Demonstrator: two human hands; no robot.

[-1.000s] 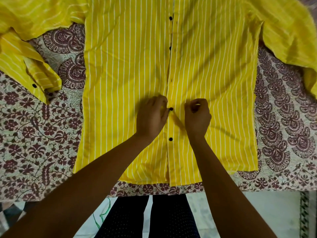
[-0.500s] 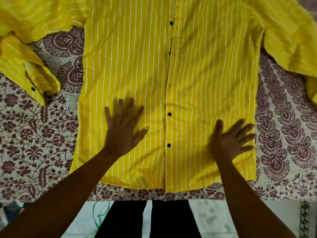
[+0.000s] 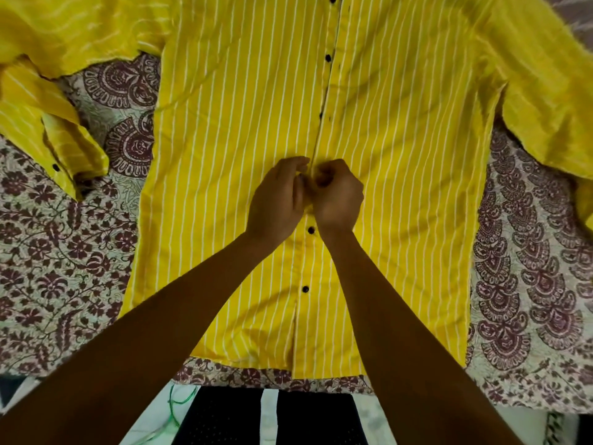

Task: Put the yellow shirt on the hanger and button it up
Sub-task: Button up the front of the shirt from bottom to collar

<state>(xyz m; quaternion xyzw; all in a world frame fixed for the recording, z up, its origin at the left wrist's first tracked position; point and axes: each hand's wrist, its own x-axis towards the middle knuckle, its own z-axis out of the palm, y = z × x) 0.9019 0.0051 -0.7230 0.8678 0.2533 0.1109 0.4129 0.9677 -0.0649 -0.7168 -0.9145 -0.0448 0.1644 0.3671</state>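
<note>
The yellow shirt (image 3: 401,162) with thin white stripes lies flat, front up, on a patterned bed cover (image 3: 57,252). Black buttons run down its middle placket; two closed buttons (image 3: 310,230) show below my hands, others above. My left hand (image 3: 277,203) and my right hand (image 3: 338,195) meet at the placket, fingers curled, pinching the cloth edges together at a button that they hide. The left sleeve cuff (image 3: 64,155) with a black button lies folded at the left. No hanger shows in the view.
The floral bed cover spreads out on both sides of the shirt. Its near edge (image 3: 272,379) runs along the bottom, with my dark trousers (image 3: 266,419) and a pale floor below it. A green cord (image 3: 179,403) lies on the floor.
Half a second ago both hands lay flat and apart on the shirt's lower front. They have come together higher up the placket and now pinch it.
</note>
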